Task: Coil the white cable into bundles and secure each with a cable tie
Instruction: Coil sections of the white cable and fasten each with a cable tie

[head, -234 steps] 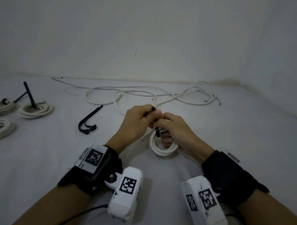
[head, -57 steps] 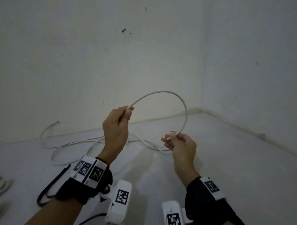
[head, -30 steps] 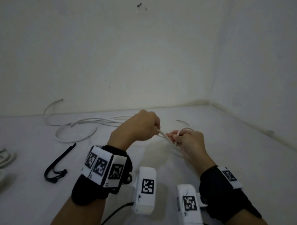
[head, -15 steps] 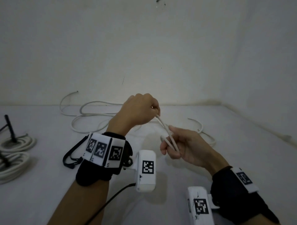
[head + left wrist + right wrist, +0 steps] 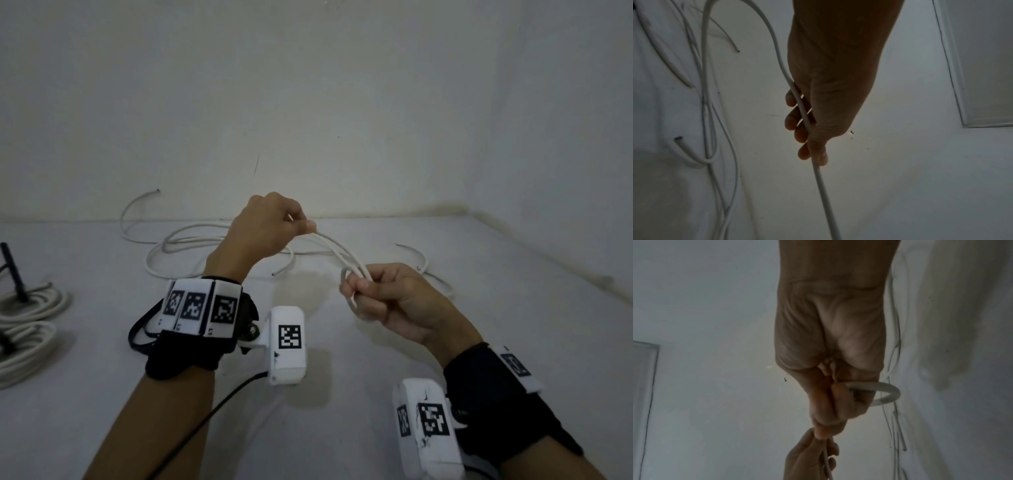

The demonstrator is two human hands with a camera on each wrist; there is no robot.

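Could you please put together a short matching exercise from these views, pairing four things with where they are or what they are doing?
Things:
1. left hand
2. right hand
3. tied cable bundles
4. loose white cable

States:
A. lies sprawled on the surface near the far wall
B. pinches a small loop of cable
C. rest at the far left with black ties
D. held higher, gripping the strand

Pairs: 1-D, 2-B, 3-C, 4-A
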